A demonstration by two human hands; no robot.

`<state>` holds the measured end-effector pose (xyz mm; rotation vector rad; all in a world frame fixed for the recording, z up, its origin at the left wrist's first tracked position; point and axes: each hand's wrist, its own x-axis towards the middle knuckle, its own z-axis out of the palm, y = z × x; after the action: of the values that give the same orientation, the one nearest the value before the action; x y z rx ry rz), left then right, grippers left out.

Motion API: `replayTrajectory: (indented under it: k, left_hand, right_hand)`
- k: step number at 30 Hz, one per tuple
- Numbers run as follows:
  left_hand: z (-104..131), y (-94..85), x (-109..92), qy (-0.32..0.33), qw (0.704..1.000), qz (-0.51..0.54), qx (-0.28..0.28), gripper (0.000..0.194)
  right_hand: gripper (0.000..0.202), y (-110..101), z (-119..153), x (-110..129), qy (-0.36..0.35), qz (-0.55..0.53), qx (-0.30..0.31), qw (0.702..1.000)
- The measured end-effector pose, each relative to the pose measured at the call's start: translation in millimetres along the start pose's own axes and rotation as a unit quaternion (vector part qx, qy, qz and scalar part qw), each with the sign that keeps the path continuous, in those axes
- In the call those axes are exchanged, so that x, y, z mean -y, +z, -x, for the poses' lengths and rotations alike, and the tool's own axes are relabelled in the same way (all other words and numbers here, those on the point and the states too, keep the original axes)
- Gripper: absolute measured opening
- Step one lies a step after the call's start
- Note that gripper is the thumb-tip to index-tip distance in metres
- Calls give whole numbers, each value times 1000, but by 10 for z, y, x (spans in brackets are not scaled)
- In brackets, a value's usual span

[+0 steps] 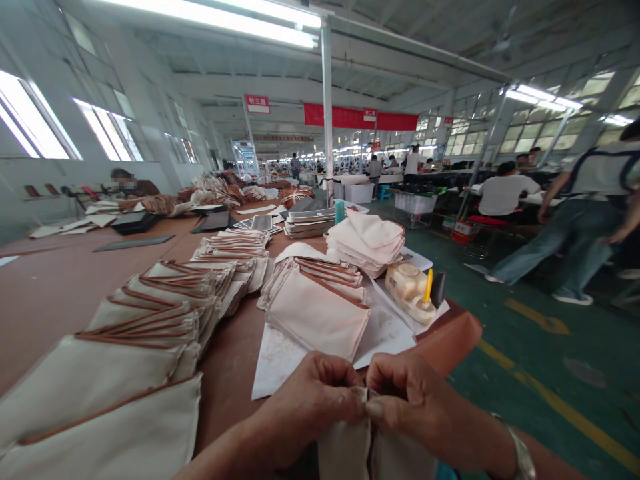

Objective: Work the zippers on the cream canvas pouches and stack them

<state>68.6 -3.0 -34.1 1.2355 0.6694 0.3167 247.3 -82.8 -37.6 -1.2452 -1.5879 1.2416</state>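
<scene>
Both hands meet at the lower middle, pinching the top edge of a light beige fabric piece (345, 450) that hangs below them. My left hand (320, 393) grips it left of a dark central seam, and my right hand (407, 400), with a bracelet at the wrist, grips it just right of the seam. The thumbs nearly touch. Right ahead lies a stack of beige pieces with brown edging (317, 313) on white paper (277, 353). A long overlapping row of similar pieces (120, 373) runs along the left.
Behind the stack are another pale pile (367, 237), a plastic container (407, 287) with a yellow-tipped bottle (427, 287), and a teal cylinder (339, 212). The brown table (227, 400) ends at the right, beside a green floor. A person (590, 200) walks at far right.
</scene>
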Motion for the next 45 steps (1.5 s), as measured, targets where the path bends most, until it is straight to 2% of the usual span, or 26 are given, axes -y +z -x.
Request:
replayTrajectory:
  k: [5,10,13,17,22,25,28,31,36,40,42,45]
  left_hand:
    - [15,4,-16,-17,1000,-2,7,20]
    - [20,10,-29,11,998,-52,30,28]
    - [10,22,-25,7,997,-76,28,26]
    - [15,18,-1,6,999,-32,44,21]
    - [57,9,0,-38,998,19,50,24]
    - [65,6,4,-8,997,-55,61,24]
    - [67,2,26,25,987,-152,45,23]
    - [81,7,31,24,979,-203,23,22]
    - [108,29,-27,-3,971,-237,23,17]
    - [112,14,-41,-9,972,-232,42,15]
    - [127,12,-46,-15,980,-185,67,15]
    - [172,38,-77,6,994,-71,81,14]
  right_hand:
    - [28,15,-27,-40,10,-59,5,998]
    - [22,-3,-27,-36,17,-47,4,999]
    - [18,-17,-27,-50,7,-50,13,999]
    - [18,-42,-25,-87,2,-57,25,998]
    - [14,-80,2,-86,21,-71,32,997]
    - [15,-74,17,-58,32,-96,24,995]
    - [22,-34,21,-34,28,-77,4,997]
    - [20,29,11,-22,33,-5,-21,999]
    - [7,129,-20,-49,54,73,-79,993]
    - [8,146,15,-124,-8,120,-100,988]
    - [11,128,56,-136,-77,149,-100,981]
    - [14,85,112,-85,-194,190,-66,960]
